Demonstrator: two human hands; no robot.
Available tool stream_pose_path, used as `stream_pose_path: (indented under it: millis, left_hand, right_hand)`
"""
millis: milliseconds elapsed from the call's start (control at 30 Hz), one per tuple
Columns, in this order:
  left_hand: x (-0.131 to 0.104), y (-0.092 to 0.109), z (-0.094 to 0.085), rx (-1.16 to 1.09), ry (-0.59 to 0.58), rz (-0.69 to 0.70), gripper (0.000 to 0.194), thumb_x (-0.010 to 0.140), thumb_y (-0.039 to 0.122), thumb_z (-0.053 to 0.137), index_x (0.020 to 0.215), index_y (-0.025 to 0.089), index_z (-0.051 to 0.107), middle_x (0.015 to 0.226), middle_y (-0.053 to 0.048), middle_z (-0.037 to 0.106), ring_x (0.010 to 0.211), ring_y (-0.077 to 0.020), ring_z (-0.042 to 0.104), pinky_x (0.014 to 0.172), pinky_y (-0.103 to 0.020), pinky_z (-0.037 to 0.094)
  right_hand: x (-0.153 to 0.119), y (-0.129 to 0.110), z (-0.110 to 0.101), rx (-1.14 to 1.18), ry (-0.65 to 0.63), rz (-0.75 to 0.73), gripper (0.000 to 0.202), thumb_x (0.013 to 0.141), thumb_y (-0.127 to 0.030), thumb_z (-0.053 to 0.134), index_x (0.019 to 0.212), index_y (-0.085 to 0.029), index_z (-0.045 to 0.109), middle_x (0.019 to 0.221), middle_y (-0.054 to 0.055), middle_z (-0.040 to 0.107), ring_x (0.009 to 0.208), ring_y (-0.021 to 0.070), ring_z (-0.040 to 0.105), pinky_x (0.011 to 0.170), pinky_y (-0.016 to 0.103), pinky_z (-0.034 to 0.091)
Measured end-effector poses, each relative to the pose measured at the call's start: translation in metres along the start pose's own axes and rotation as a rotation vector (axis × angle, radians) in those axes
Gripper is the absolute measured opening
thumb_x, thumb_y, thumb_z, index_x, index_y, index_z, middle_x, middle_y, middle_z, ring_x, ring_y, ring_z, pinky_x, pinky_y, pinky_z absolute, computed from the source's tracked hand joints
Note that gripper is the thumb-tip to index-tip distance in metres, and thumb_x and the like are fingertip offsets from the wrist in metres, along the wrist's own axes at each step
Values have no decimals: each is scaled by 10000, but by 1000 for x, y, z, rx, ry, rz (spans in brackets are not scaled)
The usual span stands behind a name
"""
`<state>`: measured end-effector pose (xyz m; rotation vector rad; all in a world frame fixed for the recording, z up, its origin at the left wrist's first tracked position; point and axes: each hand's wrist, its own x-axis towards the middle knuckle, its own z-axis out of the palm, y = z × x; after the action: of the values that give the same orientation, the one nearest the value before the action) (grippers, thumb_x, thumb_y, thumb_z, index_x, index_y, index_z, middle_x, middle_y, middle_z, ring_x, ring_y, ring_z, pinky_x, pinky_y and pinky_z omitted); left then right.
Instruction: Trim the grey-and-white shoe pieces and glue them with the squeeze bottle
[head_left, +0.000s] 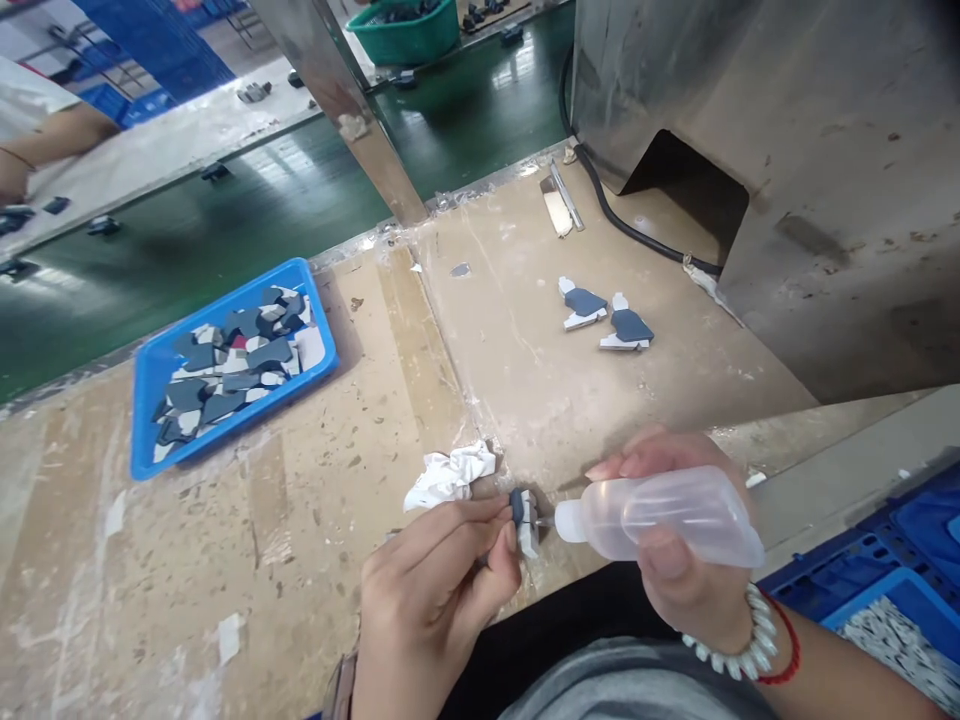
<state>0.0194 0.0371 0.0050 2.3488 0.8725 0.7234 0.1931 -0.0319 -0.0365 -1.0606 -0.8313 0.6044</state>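
At the lower centre of the frame, the left hand (pixel 431 590) pinches a small grey-and-white part (pixel 523 518), while the right hand (pixel 679 540) is clamped around a translucent squeeze bottle (pixel 660 517), nozzle touching the part. A crumpled tissue (pixel 450 475) lies just beside.

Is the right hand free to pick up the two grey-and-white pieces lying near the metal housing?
Probably not as things stand: the right hand is wrapped around the squeeze bottle. The two pieces lie on open bench ahead, with nothing lying between.

Scuffed beige workbench (pixel 360 420): blue tray (pixel 150 400) left, crumpled white rag (pixel 448 476) near edge, two grey-white parts (pixel 606 318) right.
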Motion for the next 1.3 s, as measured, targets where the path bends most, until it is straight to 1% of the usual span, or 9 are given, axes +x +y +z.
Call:
stream_pose_path:
  millis: [133,300,467,667,833,1067,1167,1233,1300]
  left_hand:
    - [2,0,0,-30,9,-25,120,902,121,672,816,182,729,821,-38,778,785,-162,761,692,-199,598]
    - [1,-2,-1,-28,8,-47,126,909,133,669,818,184,739,829,-42,779,758,-161,756,694,-211,604]
    - [2,-3,-1,-79,8,-64,163,903,114,664,769,184,724,807,-36,781,756,-157,753,685,-212,592]
    - [4,-3,0,-96,15,-65,196,906,94,648,745,183,716,797,-34,783,743,-158,754,667,-218,586]
    - [1,-4,0,-100,9,-75,168,907,105,658,773,184,719,839,-24,779,758,-137,745,680,-201,568]
    - [-1,-5,2,-82,2,-84,159,932,150,635,801,190,716,819,-1,761,753,-113,732,676,-180,549]
    - [-3,-6,2,-59,18,-72,159,946,165,623,821,206,710,827,14,757,749,-110,729,660,-184,548]
    - [-7,-7,1,-44,18,-60,172,961,167,604,829,220,701,858,20,765,796,-117,742,700,-188,568]
    - [-14,-9,1,17,-20,-40,135,988,203,582,948,246,703,971,16,778,902,-132,756,772,-199,597]
  right_hand:
    - [0,0,0,-8,-41,-25,274,826,-425,774,1021,-267,664,781,20,610,563,178,581,443,325,482]
    - [2,0,-1,-24,-79,-9,296,828,-437,781,1032,-265,651,786,12,619,562,167,584,458,307,493]
    - [2,1,-1,-26,-88,-16,207,883,-410,720,1000,-255,647,762,12,637,566,162,598,449,280,503]
    - [3,0,1,-29,-84,-20,229,873,-417,738,1009,-257,647,749,10,622,550,161,582,443,286,495]
    - [1,0,1,-31,-74,-13,210,880,-396,735,1005,-257,640,744,8,616,553,159,582,450,284,486]
    - [-6,6,7,-96,-4,-133,266,882,-443,729,1035,-238,656,744,0,590,537,142,548,447,268,467]
    - [-7,7,7,-113,6,-105,240,881,-455,729,989,-250,667,728,-11,575,555,138,551,475,256,462]
    - [-7,6,6,-113,8,-67,215,893,-455,715,958,-257,662,730,-15,575,563,132,554,492,248,462]
    - [-7,6,5,-98,4,-26,189,914,-437,691,957,-258,649,748,-15,589,536,118,549,474,235,452]
